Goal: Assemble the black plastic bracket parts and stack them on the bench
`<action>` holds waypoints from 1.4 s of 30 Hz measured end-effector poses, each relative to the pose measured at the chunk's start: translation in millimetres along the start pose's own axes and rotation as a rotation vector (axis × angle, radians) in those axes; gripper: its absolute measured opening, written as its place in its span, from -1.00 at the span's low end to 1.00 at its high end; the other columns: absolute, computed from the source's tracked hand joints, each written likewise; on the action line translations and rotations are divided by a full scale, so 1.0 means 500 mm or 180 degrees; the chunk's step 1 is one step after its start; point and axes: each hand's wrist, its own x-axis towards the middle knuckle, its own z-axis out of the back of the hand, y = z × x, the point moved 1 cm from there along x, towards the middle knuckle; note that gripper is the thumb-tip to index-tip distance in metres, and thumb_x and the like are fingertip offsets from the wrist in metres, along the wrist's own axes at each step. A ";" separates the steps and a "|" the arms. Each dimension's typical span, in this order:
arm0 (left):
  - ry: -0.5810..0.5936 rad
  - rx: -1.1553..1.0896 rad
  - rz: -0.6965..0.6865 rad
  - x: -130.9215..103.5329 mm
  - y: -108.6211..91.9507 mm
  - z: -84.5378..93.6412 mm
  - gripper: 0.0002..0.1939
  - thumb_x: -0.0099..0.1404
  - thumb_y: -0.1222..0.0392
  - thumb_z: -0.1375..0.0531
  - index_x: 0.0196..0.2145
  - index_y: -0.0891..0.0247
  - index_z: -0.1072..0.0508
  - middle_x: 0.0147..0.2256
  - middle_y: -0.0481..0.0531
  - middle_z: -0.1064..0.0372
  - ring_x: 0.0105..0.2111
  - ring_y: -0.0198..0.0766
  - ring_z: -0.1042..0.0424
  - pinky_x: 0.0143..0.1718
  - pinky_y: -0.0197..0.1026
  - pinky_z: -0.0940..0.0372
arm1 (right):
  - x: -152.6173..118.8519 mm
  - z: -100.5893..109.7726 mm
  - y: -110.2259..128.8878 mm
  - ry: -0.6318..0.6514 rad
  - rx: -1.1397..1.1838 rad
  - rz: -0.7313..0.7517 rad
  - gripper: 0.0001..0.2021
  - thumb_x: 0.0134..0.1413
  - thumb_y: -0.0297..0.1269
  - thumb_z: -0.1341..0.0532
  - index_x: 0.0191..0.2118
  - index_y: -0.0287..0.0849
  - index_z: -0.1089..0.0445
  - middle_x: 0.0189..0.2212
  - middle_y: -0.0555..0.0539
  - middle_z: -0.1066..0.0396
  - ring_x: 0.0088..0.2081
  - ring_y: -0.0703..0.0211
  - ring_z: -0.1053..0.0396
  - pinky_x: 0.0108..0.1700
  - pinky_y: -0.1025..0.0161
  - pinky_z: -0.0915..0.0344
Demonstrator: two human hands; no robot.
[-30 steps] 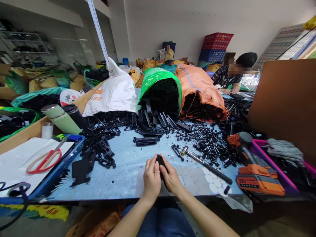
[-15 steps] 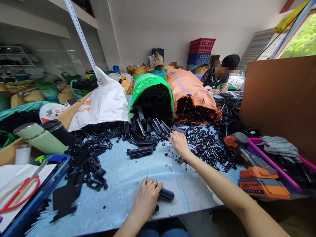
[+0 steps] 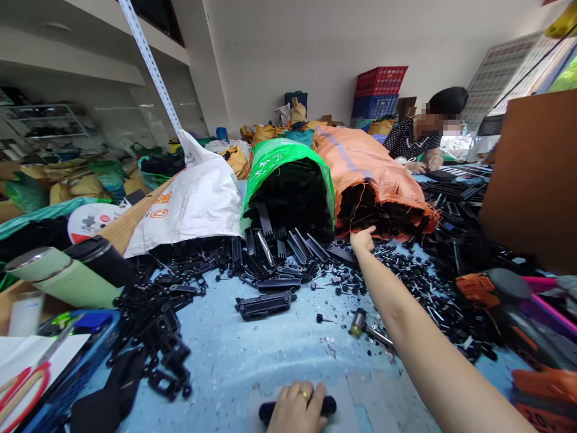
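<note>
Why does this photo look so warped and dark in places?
Head view throughout: a wide lens probably stretches the power drill near the right edge; deep shadow hides much inside the green bag; the black part under the left hand shows little detail.

Left hand (image 3: 298, 409) near, centre, back up, fingers bent in grip. Right arm (image 3: 417, 328) stretched far, nearly straight; right hand (image 3: 364, 239) far, one digit pointing right.
</note>
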 end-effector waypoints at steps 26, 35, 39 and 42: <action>0.0621 -0.0726 0.0293 -0.015 -0.056 0.106 -0.53 0.23 -0.09 -0.05 0.00 0.21 -0.21 -0.13 0.11 -0.28 -0.10 -0.05 -0.24 -0.09 -0.03 -0.14 | -0.628 0.325 -0.327 0.2330 -0.2046 0.4705 -0.68 0.23 -0.02 0.08 -0.21 -0.12 -0.25 -0.35 -0.05 -0.33 -0.36 0.16 -0.31 -0.41 0.29 -0.05; 0.0070 -0.0897 0.0319 -0.033 -0.052 0.093 -0.44 0.06 -0.23 -0.18 -0.13 0.22 -0.22 -0.26 0.04 -0.32 -0.23 -0.11 -0.32 -0.27 -0.15 -0.19 | -0.668 0.374 -0.290 0.1725 -0.2248 0.4622 -0.80 0.23 -0.17 0.02 -0.14 -0.08 -0.25 -0.32 -0.08 -0.32 -0.32 0.10 -0.28 -0.37 0.22 -0.06; -0.0019 -0.0916 0.0246 -0.037 -0.051 0.089 -0.51 0.09 -0.21 -0.17 -0.20 0.22 -0.24 -0.31 0.02 -0.33 -0.28 -0.15 -0.34 -0.31 -0.18 -0.19 | -0.662 0.380 -0.278 0.1814 -0.2141 0.4724 -0.80 0.23 -0.16 0.01 -0.16 -0.10 -0.27 -0.33 -0.10 -0.32 -0.32 0.12 -0.27 -0.34 0.23 -0.06; -0.0022 -0.0888 0.0289 -0.032 -0.051 0.089 -0.55 0.10 -0.13 -0.20 -0.18 0.21 -0.25 -0.30 0.02 -0.34 -0.27 -0.15 -0.34 -0.31 -0.19 -0.19 | -0.654 0.378 -0.270 0.1866 -0.2060 0.4713 -0.79 0.22 -0.13 -0.01 -0.17 -0.10 -0.28 -0.33 -0.11 -0.32 -0.32 0.13 -0.27 -0.32 0.24 -0.06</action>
